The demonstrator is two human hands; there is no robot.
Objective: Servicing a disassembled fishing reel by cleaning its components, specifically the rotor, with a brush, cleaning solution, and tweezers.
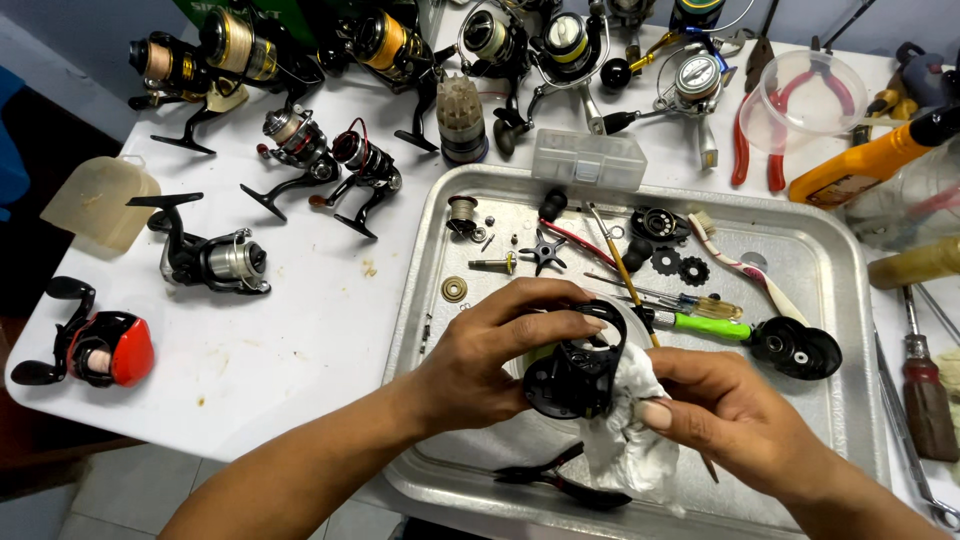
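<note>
Reel frame (575,375), black: above tray (850,300), clasped in left hand (490,355), fingers curled over top. Rag (625,425), white, pinched against it by right hand (725,410). Likely light, rigid, greasy-slick; best gripped by outer rim.

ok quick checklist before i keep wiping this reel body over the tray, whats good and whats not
1. Left hand grips the black reel body: ok.
2. Right hand presses the white cloth to it: ok.
3. Work is over the metal tray: ok.
4. Small loose parts like the brass gear lie inside the tray: ok.
5. Black pliers lie under the hands, near the tray edge: not ok.
6. Inside of the body clean: cannot tell.
</note>
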